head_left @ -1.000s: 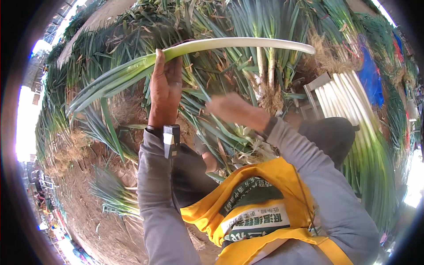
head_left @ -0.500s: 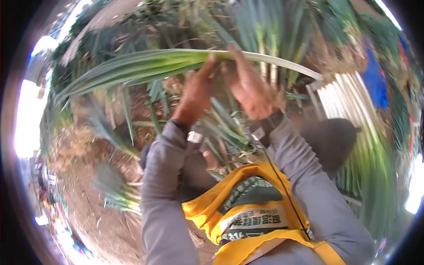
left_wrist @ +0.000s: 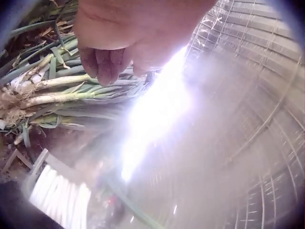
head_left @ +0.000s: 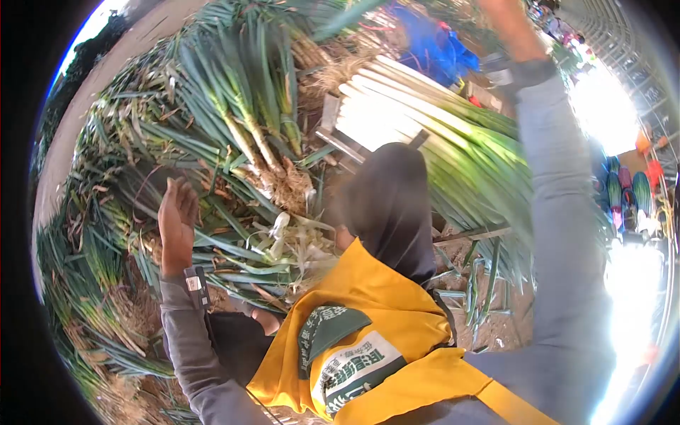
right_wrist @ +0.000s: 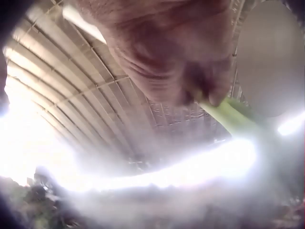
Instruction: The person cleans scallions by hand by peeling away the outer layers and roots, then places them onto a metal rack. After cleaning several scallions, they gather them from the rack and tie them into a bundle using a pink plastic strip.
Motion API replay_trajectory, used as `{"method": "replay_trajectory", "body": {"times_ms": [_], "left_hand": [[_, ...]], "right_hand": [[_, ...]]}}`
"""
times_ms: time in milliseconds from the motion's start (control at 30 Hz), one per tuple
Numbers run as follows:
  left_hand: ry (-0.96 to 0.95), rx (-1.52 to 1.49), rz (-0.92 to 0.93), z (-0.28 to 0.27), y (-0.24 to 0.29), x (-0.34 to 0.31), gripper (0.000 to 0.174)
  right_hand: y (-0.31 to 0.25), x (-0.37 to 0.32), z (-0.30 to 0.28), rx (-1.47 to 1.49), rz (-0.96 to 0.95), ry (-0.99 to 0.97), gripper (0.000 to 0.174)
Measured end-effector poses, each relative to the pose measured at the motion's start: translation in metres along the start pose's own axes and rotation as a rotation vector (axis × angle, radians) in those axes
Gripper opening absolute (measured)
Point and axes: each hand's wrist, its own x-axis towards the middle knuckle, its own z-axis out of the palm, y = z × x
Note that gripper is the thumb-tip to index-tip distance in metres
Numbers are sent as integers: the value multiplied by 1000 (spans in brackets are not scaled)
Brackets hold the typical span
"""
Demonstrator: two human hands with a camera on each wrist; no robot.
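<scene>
At the top edge of the head view is the raised right hand (head_left: 511,27), its fingers cut off by the frame. In the right wrist view that hand (right_wrist: 176,52) grips a pale green leek stalk (right_wrist: 228,117). A blurred green leaf (head_left: 348,18) crosses the top of the head view. Over the untrimmed leeks (head_left: 237,78) at the left, the left hand (head_left: 178,219) is held up with relaxed fingers and nothing in it. The left wrist view shows the same hand (left_wrist: 138,38) with loosely bent fingers above rooted leeks (left_wrist: 66,98).
White-stemmed leeks (head_left: 460,134) lie side by side on a metal rack (head_left: 343,145), right of the person's knee (head_left: 393,184). Blue plastic (head_left: 428,46) lies beyond them. Peeled pale leaves (head_left: 287,244) are heaped between the legs.
Both hands were at one long leek in front of the body. They have parted: the right swung up and right with the leek, the left let go. The head view has turned right.
</scene>
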Motion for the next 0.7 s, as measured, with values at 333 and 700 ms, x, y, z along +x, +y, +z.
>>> {"method": "replay_trajectory", "body": {"times_ms": [333,700], "left_hand": [[-137,178,-169,55,-85,31,24],[-401,464,120,218,-134,59,41]], "right_hand": [[172,-104,-96,-730,-114,-1100,32],[196,-162,-61,-538,110,-1511,36]]}}
